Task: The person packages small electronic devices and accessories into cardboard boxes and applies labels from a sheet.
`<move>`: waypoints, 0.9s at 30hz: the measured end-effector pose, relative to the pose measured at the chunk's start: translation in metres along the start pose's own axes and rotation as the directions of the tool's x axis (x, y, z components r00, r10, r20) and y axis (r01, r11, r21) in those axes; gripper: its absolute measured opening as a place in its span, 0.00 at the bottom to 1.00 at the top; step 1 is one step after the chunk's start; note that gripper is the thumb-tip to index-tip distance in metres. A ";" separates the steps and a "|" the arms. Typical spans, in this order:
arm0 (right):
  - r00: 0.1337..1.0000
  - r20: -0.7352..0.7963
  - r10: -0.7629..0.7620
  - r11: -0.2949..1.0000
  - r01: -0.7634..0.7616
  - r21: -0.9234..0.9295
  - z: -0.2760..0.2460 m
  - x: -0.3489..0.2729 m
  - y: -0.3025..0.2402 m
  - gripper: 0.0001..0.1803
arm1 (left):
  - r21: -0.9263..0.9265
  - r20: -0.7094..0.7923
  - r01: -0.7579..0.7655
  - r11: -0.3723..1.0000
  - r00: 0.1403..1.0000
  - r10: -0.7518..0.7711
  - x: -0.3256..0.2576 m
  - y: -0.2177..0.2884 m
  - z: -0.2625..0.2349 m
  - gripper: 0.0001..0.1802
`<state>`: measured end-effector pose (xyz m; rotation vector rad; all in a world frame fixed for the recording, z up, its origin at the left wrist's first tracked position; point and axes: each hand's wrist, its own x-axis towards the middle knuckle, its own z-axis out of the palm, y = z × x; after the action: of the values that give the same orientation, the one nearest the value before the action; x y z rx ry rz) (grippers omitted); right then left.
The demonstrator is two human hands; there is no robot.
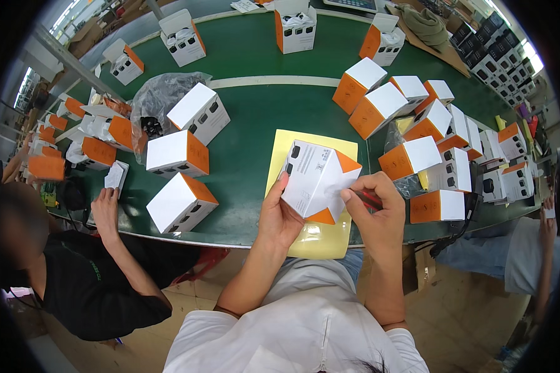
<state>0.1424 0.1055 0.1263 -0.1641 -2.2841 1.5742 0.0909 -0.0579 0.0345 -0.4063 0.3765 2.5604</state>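
From your head, the fisheye view looks steeply down and forward over your white shirt [286, 336], with your left hand [276, 217] and right hand [378, 202] close below it near the middle, and reaches across the green table [246, 161], its edges bowing outward.

Held white-and-orange box [317, 177]: I count one.
Wearer's hands: two, left hand [279, 214] and right hand [378, 202].
Yellow mat [323, 242]: one.
Closed boxes [179, 202] left of the mat: three.
Open boxes [295, 31] at the far side: four.
Boxes bunched on the right [378, 110]: over ten; overlaps deny me an exact figure from here.
Olive cloth [421, 28]: I see one.
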 end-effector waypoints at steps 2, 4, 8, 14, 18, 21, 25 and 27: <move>1.000 -0.006 -0.012 0.999 0.012 -0.033 0.001 0.000 0.001 0.09 | -0.005 0.000 -0.007 1.000 1.000 0.007 0.000 0.000 0.000 0.26; 0.998 -0.020 -0.053 0.993 0.050 -0.111 0.001 0.001 0.003 0.09 | -0.003 -0.007 -0.007 1.000 1.000 0.007 -0.001 0.001 0.002 0.26; 0.994 -0.041 -0.097 0.970 0.086 -0.226 0.005 0.002 -0.002 0.10 | 0.000 0.000 -0.007 1.000 1.000 0.007 -0.002 0.001 0.004 0.26; 0.966 -0.038 -0.256 0.842 0.204 -0.500 0.007 0.003 -0.008 0.11 | -0.010 -0.051 -0.017 1.000 0.999 0.016 0.000 -0.002 0.000 0.25; 0.962 -0.025 -0.273 0.789 0.209 -0.578 0.007 0.002 -0.009 0.13 | -0.027 -0.014 0.001 1.000 1.000 -0.002 0.000 -0.002 -0.003 0.25; 0.972 -0.017 -0.236 0.764 0.174 -0.621 0.006 0.003 -0.010 0.18 | -0.017 -0.014 -0.002 1.000 1.000 0.002 -0.001 -0.003 -0.002 0.25; 0.981 -0.021 -0.191 0.733 0.129 -0.668 0.002 0.007 -0.003 0.25 | 0.037 -0.010 0.030 0.999 1.000 -0.029 -0.006 -0.006 0.003 0.26; 0.977 -0.041 -0.211 0.724 0.128 -0.678 0.002 0.011 0.003 0.27 | 0.056 -0.020 0.038 0.998 0.999 -0.037 -0.006 -0.008 0.002 0.27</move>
<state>0.1311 0.1076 0.1256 -0.2101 -2.5801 0.5601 0.0998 -0.0536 0.0370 -0.4125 0.4433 2.5049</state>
